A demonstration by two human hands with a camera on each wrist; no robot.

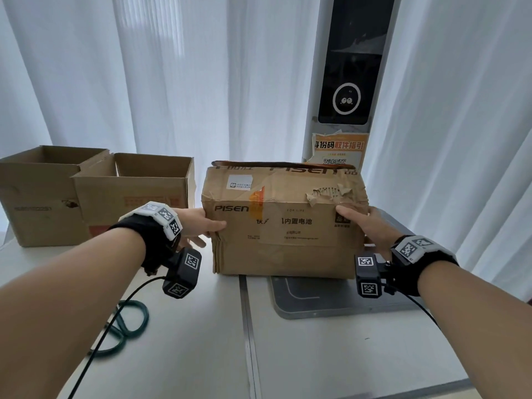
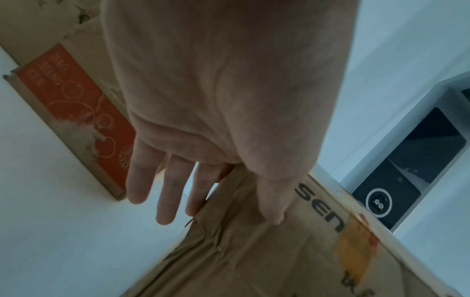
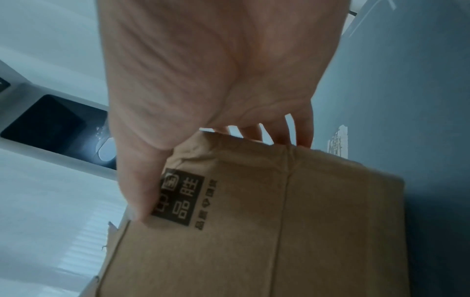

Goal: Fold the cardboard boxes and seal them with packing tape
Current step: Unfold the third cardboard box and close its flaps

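A worn brown PISEN cardboard box (image 1: pixel 282 226) stands at the middle of the table, its top flaps folded down, with torn paper near the top right edge. My left hand (image 1: pixel 201 226) holds its left corner. Its thumb (image 2: pixel 272 201) lies flat on the front face of the box (image 2: pixel 254 261), and the other fingers reach straight along the left side. My right hand (image 1: pixel 362 223) clasps the upper right corner. The thumb (image 3: pixel 142 180) presses the printed front of the box (image 3: pixel 254 221), and the fingers go round behind the edge. No tape roll is in view.
Two open-topped cardboard boxes (image 1: pixel 37 197) (image 1: pixel 129 191) stand at the back left, the nearer one with an orange panel (image 2: pixel 76 112). Behind the box rises a white kiosk pillar with a dark screen (image 1: pixel 348 67). A grey plate (image 1: pixel 316 300) lies under the box's right part. A green cable (image 1: pixel 129 326) coils front left.
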